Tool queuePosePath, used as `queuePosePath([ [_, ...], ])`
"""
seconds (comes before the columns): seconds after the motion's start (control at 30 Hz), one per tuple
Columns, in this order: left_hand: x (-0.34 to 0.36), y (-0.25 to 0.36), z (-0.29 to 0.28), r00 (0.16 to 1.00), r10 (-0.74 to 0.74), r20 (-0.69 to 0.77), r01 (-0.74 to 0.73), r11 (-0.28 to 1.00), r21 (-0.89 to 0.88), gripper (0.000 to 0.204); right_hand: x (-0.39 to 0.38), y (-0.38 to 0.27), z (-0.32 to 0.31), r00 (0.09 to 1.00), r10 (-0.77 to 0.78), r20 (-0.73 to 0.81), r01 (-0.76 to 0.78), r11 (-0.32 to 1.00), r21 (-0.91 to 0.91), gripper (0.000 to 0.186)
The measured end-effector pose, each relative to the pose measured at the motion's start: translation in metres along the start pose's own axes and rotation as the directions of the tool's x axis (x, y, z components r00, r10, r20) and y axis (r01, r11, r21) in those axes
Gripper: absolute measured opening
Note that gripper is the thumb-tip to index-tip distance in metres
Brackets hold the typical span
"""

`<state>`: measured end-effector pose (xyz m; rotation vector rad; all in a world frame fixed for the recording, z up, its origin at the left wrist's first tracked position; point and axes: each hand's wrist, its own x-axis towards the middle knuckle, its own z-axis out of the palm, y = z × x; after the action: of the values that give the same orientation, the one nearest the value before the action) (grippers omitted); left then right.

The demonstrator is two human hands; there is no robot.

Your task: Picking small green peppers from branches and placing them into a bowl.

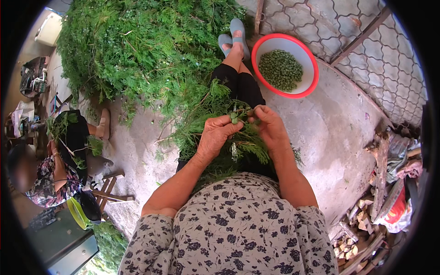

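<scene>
Over my lap, my left hand pinches a sprig with small round green cones between thumb and fingers. Close by on its right, my right hand has thumb and fingertips pressed together at the sprig's end; what lies in that pinch is too small to make out. Leafy evergreen branches spread across my lap beneath both hands. Beyond them to the right, a white basin with a red rim stands on the floor, holding a heap of loose green cones.
A large pile of cut evergreen branches fills the far left. Another person sits at the left with branches on the lap. Wire mesh fencing borders the far right. Split firewood and bags lie at the near right.
</scene>
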<state>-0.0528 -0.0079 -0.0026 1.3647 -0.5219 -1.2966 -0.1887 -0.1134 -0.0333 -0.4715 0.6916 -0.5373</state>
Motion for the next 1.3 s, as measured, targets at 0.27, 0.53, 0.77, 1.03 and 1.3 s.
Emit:
queuePosePath([
  [0.27,0.002,-0.006,0.003,0.994,0.101,-0.051,-0.089,0.975,0.203,0.023,-0.029,-0.034,0.036,0.975,-0.217,0.055,0.206,0.776,-0.595,0.013],
  [0.53,0.000,-0.013,-0.002,0.973,0.233,-0.001,-0.220,0.921,0.322,0.031,-0.016,-0.004,0.032,0.847,-0.370,0.381,0.488,0.259,-0.833,0.024],
  [0.77,0.001,-0.009,-0.002,0.980,0.173,0.100,-0.193,0.947,0.256,0.018,-0.027,-0.025,0.034,0.999,0.001,0.046,0.016,0.926,-0.377,0.012],
  [1.03,0.001,-0.014,-0.006,0.977,0.171,0.128,-0.209,0.889,0.408,0.013,-0.017,-0.005,0.029,0.846,-0.363,0.390,0.511,0.344,-0.788,0.013],
  [1.3,-0.004,-0.020,-0.003,0.976,0.147,0.161,-0.191,0.931,0.312,0.012,-0.006,-0.029,0.001,0.986,-0.149,-0.079,0.143,0.986,-0.083,0.014],
])
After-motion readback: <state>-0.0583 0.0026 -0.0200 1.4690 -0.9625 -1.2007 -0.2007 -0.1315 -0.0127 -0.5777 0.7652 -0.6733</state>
